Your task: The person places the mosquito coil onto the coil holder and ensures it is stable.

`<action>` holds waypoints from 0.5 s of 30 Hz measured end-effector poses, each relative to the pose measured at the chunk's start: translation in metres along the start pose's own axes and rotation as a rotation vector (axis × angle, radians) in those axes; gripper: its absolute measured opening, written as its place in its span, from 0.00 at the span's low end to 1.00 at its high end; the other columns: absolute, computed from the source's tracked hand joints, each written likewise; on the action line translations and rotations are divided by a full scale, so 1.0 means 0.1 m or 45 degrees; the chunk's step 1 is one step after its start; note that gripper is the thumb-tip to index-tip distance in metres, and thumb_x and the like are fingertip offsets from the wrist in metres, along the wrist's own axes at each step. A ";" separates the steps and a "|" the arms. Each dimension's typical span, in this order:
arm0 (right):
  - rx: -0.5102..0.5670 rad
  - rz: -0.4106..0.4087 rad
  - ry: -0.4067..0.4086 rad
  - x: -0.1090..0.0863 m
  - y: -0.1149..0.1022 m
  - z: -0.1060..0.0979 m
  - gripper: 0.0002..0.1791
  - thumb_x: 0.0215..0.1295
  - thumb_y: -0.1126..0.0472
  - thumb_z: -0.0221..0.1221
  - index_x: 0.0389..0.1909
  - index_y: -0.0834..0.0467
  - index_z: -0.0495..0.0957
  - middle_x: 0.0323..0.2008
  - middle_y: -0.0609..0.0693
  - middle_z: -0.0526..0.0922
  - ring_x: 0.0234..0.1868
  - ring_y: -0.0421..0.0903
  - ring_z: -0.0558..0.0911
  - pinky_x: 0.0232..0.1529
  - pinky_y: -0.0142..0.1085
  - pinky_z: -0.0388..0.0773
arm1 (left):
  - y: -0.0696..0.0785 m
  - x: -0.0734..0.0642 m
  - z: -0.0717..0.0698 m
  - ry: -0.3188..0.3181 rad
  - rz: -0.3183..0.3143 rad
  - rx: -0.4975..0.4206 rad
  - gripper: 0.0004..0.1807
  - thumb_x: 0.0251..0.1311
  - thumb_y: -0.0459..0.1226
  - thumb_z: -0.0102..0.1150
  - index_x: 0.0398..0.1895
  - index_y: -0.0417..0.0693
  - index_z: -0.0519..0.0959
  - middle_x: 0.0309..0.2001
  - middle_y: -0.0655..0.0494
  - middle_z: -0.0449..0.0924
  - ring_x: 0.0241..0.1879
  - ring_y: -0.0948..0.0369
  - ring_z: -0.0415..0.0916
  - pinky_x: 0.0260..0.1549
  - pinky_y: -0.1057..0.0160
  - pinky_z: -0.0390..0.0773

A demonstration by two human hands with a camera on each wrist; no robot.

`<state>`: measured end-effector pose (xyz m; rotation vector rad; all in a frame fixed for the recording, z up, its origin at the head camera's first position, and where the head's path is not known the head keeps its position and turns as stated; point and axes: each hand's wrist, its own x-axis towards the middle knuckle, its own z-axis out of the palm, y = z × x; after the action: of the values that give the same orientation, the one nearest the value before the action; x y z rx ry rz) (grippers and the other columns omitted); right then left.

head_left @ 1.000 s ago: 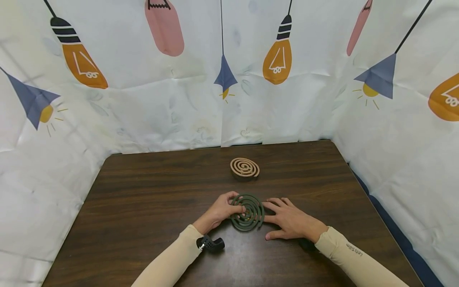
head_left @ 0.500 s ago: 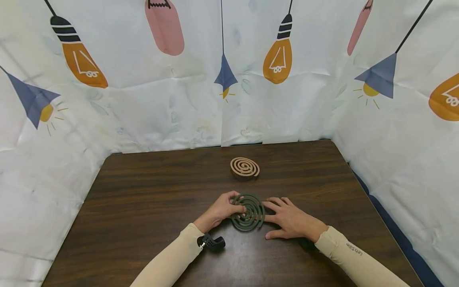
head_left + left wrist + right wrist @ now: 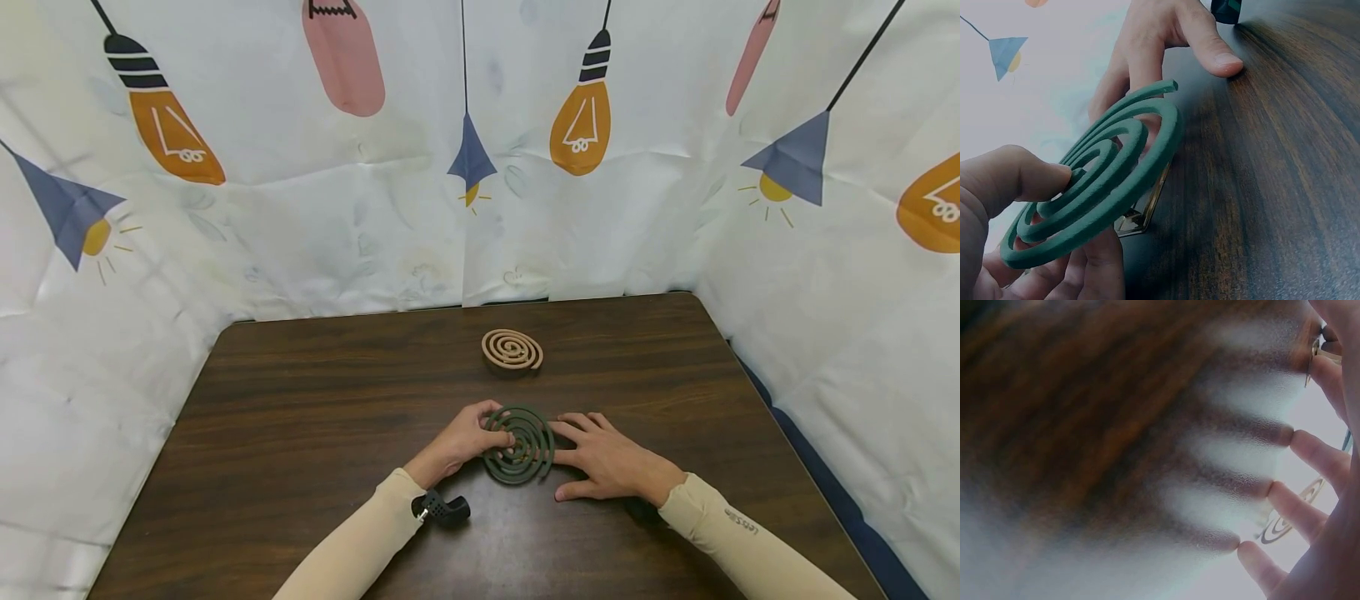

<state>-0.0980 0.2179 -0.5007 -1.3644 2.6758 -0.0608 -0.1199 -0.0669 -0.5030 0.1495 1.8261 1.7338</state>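
Observation:
My left hand [image 3: 467,436] pinches a dark green mosquito coil [image 3: 535,451], thumb near its centre on top and fingers underneath. In the left wrist view the coil [image 3: 1088,232] is held tilted, clear of the tabletop. Below it a shiny gold-coloured metal piece [image 3: 1134,220] shows; the coil and fingers hide most of it. Just right of the coil, my right hand [image 3: 606,463] has its fingers spread, holding nothing. The right wrist view shows its fingertips [image 3: 1282,490] resting on the table; the index finger [image 3: 1329,376] is close to the metal piece.
A tan mosquito coil [image 3: 512,350] stands behind the hands on the brown wooden table [image 3: 315,400], above a dark shadow. White curtains [image 3: 300,242] printed with lamps and bulbs enclose the table's back and sides. A black strap [image 3: 442,507] sits at the left wrist.

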 end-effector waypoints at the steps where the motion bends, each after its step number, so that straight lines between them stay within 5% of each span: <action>1: -0.002 -0.002 0.004 0.00 0.00 0.00 0.36 0.68 0.21 0.41 0.75 0.28 0.65 0.77 0.52 0.65 0.76 0.58 0.66 0.65 0.60 0.71 | 0.00 0.00 0.00 0.000 0.001 0.004 0.22 0.60 0.31 0.67 0.55 0.34 0.73 0.29 0.56 0.87 0.28 0.64 0.85 0.30 0.68 0.84; 15: 0.008 -0.001 0.002 0.00 0.00 -0.01 0.36 0.69 0.22 0.43 0.75 0.28 0.66 0.78 0.52 0.65 0.77 0.58 0.65 0.66 0.60 0.71 | -0.01 0.00 -0.02 -0.007 0.015 -0.005 0.20 0.62 0.31 0.66 0.56 0.34 0.73 0.32 0.54 0.89 0.29 0.64 0.85 0.31 0.67 0.85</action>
<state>-0.0977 0.2178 -0.5000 -1.3642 2.6743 -0.0704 -0.1204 -0.0687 -0.5041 0.1636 1.8211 1.7435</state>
